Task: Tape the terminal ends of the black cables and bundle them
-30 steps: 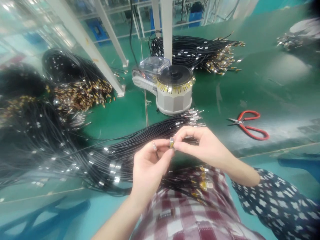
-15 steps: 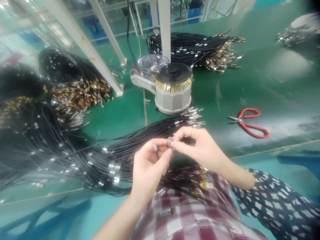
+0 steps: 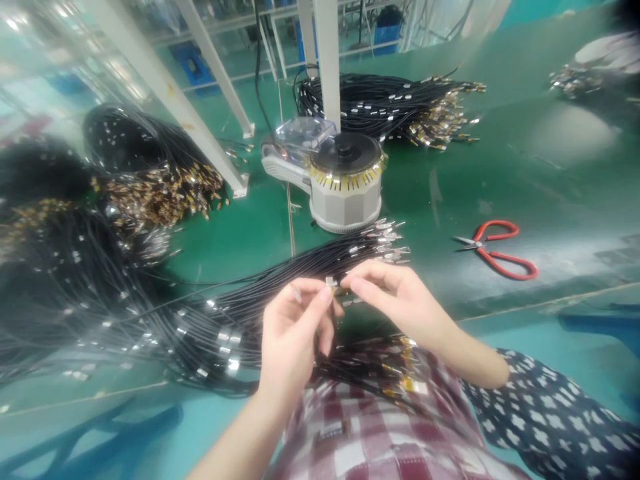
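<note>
My left hand pinches the end of a black cable between thumb and index finger, where a small silvery connector pokes up. Another small whitish piece shows between its fingers. Just to the right, my right hand has thumb and index fingertip pressed together beside the connector. What it holds there, if anything, is too small to make out. Behind both hands runs a bundle of black cables with silvery ends. More cables with yellow-wrapped ends lie across my lap, under the hands.
A round tape dispenser with yellow tape tabs stands behind the hands. Red-handled scissors lie at the right. Cable piles rest at the back and left. White posts rise from the green table.
The connector in my left hand has shifted slightly left. My right fingertips have come away from it a little. The view has tilted slightly.
</note>
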### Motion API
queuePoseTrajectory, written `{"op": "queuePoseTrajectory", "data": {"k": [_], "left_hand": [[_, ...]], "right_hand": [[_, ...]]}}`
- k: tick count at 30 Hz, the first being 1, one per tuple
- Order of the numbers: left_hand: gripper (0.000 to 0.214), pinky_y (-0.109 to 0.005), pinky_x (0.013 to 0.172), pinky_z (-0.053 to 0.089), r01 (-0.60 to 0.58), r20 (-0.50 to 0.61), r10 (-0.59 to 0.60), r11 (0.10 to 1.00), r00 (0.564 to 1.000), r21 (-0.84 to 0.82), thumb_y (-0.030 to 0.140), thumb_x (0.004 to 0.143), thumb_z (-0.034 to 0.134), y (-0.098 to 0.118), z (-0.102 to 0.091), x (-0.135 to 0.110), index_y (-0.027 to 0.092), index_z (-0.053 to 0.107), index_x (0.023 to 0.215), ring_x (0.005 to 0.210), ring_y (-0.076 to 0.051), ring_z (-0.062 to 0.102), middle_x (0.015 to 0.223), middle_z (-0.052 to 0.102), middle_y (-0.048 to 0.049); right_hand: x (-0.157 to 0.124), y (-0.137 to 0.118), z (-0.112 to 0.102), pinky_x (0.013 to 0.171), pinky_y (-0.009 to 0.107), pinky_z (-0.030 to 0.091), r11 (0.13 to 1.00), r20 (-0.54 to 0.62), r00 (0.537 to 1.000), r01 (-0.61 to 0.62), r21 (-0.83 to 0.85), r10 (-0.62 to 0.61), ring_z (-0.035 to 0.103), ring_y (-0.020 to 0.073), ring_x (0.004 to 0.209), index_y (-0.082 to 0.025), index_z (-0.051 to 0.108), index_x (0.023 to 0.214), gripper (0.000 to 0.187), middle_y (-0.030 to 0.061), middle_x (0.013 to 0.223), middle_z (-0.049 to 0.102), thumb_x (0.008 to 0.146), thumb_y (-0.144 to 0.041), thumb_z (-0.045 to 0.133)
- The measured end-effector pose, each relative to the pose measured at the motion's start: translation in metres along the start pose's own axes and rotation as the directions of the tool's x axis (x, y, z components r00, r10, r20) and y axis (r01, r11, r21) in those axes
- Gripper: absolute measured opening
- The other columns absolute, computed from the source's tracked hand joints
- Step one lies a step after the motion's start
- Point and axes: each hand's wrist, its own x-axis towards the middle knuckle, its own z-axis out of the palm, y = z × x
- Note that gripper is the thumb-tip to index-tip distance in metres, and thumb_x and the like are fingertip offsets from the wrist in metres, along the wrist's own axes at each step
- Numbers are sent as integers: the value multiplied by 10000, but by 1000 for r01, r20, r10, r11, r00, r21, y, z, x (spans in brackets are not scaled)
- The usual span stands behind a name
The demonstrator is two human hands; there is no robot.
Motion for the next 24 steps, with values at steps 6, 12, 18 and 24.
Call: {"op": "queuePoseTrajectory", "data": {"k": [6,12,18,24], "left_hand": [[100,-153,334,308,-23,-3,23,1000,1000,-11,236,863,658,-4,-1,2,155,611,827,329,-31,449,635,636,20],[96,-155,346,291,-20,-25,18,999,1000,-46,212,859,656,-5,2,3,149,600,814,337,-31,445,639,638,17],[116,-165,384,243,55,-8,-56,993,998,-108,212,845,664,-2,2,2,136,602,783,343,-11,407,635,632,6],[185,-155,449,249,186,60,-178,960,982,-207,201,764,763,0,-3,4,146,634,884,431,-5,372,653,610,16]], "right_hand": [[-4,-3,9,760,290,490,986,-76,986,139,-93,-146,635,148,754,-175,659,721,117,9,759,690,837,-188,655],[-4,-5,8,766,304,464,944,-92,959,244,-224,-269,616,147,748,-176,671,695,144,7,753,681,831,-134,660],[6,0,5,718,288,483,999,-12,1000,27,34,-26,614,146,712,-159,657,693,140,4,711,672,830,-185,669],[3,-5,6,749,266,472,994,-37,994,100,-53,-102,619,129,745,-159,656,704,133,-2,748,679,836,-147,658]]}}
